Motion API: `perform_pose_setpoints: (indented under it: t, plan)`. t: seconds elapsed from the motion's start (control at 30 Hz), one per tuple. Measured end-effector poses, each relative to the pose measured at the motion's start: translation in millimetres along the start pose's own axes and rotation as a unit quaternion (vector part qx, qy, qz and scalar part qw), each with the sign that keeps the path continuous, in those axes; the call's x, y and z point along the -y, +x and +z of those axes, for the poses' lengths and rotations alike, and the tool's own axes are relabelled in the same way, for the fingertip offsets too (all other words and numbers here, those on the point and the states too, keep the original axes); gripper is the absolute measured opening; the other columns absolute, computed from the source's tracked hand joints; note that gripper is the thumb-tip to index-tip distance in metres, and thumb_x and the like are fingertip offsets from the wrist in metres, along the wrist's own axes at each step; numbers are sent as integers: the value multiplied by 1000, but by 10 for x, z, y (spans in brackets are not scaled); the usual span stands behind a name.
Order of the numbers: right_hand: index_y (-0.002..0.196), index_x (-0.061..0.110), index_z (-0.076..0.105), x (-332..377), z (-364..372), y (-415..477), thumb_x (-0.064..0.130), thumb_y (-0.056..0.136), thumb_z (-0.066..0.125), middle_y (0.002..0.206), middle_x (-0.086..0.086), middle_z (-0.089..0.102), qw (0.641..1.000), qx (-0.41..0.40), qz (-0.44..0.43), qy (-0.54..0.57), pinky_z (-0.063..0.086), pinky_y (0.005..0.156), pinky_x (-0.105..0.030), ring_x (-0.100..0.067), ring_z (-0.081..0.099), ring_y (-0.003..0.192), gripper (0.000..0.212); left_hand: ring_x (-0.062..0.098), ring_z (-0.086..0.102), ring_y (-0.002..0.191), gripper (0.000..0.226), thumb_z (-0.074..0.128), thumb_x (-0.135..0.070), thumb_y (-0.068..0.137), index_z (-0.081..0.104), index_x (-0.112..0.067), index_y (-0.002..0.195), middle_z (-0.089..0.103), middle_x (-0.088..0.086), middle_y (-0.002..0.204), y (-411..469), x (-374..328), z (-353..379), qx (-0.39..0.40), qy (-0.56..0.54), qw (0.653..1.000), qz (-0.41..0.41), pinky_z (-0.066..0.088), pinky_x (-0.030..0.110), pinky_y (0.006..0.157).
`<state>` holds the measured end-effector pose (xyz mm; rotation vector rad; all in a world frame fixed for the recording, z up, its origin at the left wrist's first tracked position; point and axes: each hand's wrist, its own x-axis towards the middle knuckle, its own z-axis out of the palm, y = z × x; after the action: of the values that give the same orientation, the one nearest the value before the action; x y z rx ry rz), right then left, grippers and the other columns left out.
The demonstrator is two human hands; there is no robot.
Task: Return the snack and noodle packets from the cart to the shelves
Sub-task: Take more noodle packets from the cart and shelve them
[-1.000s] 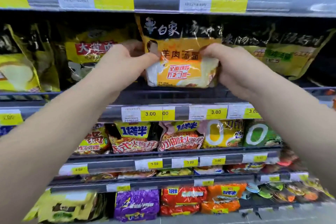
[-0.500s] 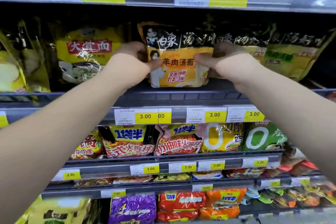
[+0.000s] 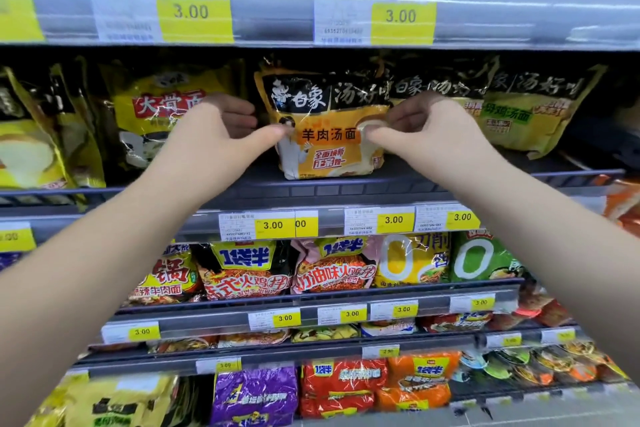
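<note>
As left hand (image 3: 214, 139) and right hand (image 3: 427, 135) pinch it, the packet (image 3: 329, 152) stands upright.

The orange noodle packet (image 3: 329, 135), lifted forward a second ago, now stands farther back on the shelf (image 3: 346, 189).

grey store shelving (image 3: 273, 15) rises in tiers, yellow price tags (image 3: 194, 15) clipped along each front rail.
</note>
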<state>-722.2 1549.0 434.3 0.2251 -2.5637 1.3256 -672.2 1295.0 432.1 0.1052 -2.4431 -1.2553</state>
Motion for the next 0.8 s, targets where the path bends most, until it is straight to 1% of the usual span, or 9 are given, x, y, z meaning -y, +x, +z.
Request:
perform_pose_setpoints:
  t: [0.07, 0.1, 0.13, 0.23, 0.33, 0.4, 0.53, 0.7, 0.8]
  plan:
    - [107, 21, 68, 119, -17, -166, 45, 80, 84, 95, 7, 71, 998, 45, -6, 32, 53, 70, -18, -8, 68, 86, 40, -4, 66, 102, 56, 78, -53, 79, 63, -23, 124, 70, -11, 114, -142, -32, -123, 8, -31, 999, 5, 54, 22, 87]
    - [109, 20, 68, 190, -22, -257, 42, 81, 84, 98, 5, 72, 995, 71, -8, 66, 55, 74, -17, -9, 70, 88, 39, -2, 67, 104, 57, 79, -54, 78, 63, -23, 122, 71, -11, 115, -222, -58, -189, 10, -48, 999, 6, 54, 25, 93]
    - [110, 20, 69, 266, -28, -352, 40, 81, 85, 101, 4, 74, 991, 93, -13, 97, 56, 78, -16, -11, 71, 91, 39, -2, 68, 105, 58, 79, -53, 76, 63, -22, 121, 71, -10, 115, -315, -104, -257, 14, -68, 998, 6, 53, 24, 95]
    - [113, 16, 69, 609, -93, -653, 27, 84, 83, 108, -1, 76, 973, 131, -32, 185, 57, 88, -18, -14, 72, 100, 33, 1, 69, 107, 57, 77, -47, 69, 64, -23, 119, 72, -8, 116, -572, -289, -504, 13, -127, 992, 20, 54, 16, 89]
    - [114, 21, 70, 1015, -212, -886, 24, 85, 82, 112, 3, 77, 957, 151, -58, 242, 58, 96, -30, -12, 73, 104, 31, 4, 68, 110, 49, 80, -36, 72, 64, -23, 117, 72, -4, 117, -780, -556, -862, 5, -177, 984, 35, 52, 12, 88]
    - [116, 23, 70, 1314, -320, -1013, 25, 83, 82, 114, 6, 77, 948, 158, -81, 264, 58, 97, -32, -10, 72, 107, 35, 6, 67, 115, 47, 82, -30, 76, 63, -23, 118, 71, -2, 120, -906, -738, -1138, 1, -195, 980, 52, 51, 14, 92]
    - [120, 24, 68, 1893, -505, -1213, 32, 77, 79, 117, 6, 76, 932, 169, -140, 290, 56, 99, -36, -11, 70, 112, 45, 6, 63, 121, 48, 74, -27, 77, 60, -20, 123, 69, -3, 124, -1173, -1085, -1702, -6, -197, 976, 89, 50, 17, 97]
    - [122, 25, 66, 2399, -566, -1436, 31, 77, 78, 119, 5, 74, 909, 190, -206, 308, 56, 101, -37, -11, 68, 116, 47, 12, 60, 127, 49, 78, -36, 86, 58, -24, 128, 67, -5, 129, -1522, -1317, -2269, -37, -161, 978, 125, 49, 25, 104]
    - [122, 26, 65, 2547, -465, -1576, 32, 78, 79, 120, 5, 74, 889, 222, -225, 331, 55, 101, -42, -15, 69, 115, 47, 16, 59, 129, 52, 75, -38, 82, 58, -24, 129, 66, -2, 132, -1834, -1357, -2515, -81, -149, 977, 127, 48, 32, 106]
